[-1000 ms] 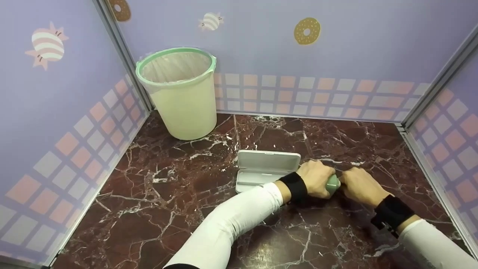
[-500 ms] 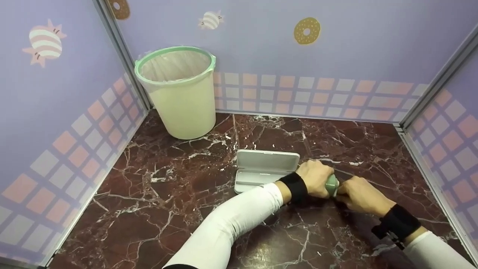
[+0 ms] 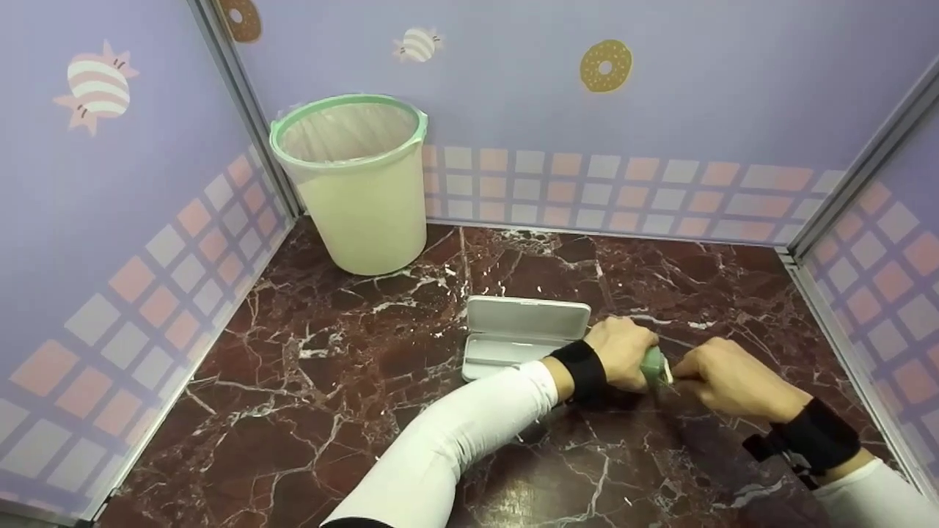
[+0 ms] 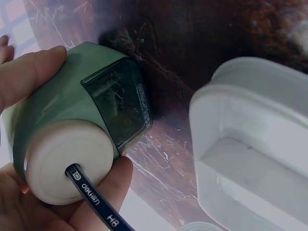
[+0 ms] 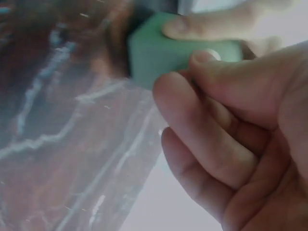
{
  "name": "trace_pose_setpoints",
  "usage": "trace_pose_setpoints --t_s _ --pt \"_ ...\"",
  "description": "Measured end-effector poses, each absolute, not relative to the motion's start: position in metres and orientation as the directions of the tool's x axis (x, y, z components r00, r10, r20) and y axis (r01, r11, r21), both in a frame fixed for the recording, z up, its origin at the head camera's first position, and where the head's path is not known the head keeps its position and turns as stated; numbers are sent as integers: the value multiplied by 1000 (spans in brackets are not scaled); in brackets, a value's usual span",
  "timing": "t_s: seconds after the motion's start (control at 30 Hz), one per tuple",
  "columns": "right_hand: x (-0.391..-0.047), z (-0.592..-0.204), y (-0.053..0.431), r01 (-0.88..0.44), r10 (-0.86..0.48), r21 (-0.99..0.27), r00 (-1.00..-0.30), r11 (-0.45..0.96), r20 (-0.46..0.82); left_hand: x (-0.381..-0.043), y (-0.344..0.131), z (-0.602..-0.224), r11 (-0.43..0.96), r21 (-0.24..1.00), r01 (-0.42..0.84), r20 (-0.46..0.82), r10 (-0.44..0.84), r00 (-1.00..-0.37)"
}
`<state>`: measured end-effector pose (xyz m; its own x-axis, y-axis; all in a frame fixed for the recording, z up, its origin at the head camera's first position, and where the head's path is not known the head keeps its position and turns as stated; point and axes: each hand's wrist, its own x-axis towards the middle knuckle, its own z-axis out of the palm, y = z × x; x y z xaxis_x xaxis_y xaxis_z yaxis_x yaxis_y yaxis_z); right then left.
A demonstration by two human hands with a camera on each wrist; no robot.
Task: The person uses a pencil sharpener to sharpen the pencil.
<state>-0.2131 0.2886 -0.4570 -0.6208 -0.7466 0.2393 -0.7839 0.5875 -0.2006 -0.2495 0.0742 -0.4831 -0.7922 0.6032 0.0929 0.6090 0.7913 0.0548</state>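
My left hand (image 3: 620, 353) grips a green pencil sharpener (image 4: 60, 101) with a dark see-through shavings window. In the left wrist view, a dark pencil (image 4: 98, 201) marked HB stands in the hole of its cream round face. At the sharpener's other end, my right hand (image 3: 733, 378) pinches with thumb and forefinger at what looks like its crank; the fingers mostly hide it. The right wrist view is blurred there. An open white pencil case (image 3: 527, 317), lid raised, lies just left of my left hand.
A pale yellow bin (image 3: 367, 213) with a green rim and a clear liner stands at the back left. Small white crumbs dot the marbled tabletop (image 3: 352, 330). Purple panels (image 3: 513, 88) enclose the back and both sides.
My right hand has shifted right and a little nearer to me at the sharpener's end, baring more of its pale part. My left hand and the case stay put.
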Motion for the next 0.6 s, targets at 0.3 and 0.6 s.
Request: trace_pose_setpoints --t_s 0.3,0.6 --pt "-221 -443 293 -799 -760 -172 -601 576 249 -249 74 -481 775 64 628 78 624 -778" --pt "-241 -440 295 -777 -735 -102 -622 621 269 -250 75 -481 770 40 637 78 633 -770"
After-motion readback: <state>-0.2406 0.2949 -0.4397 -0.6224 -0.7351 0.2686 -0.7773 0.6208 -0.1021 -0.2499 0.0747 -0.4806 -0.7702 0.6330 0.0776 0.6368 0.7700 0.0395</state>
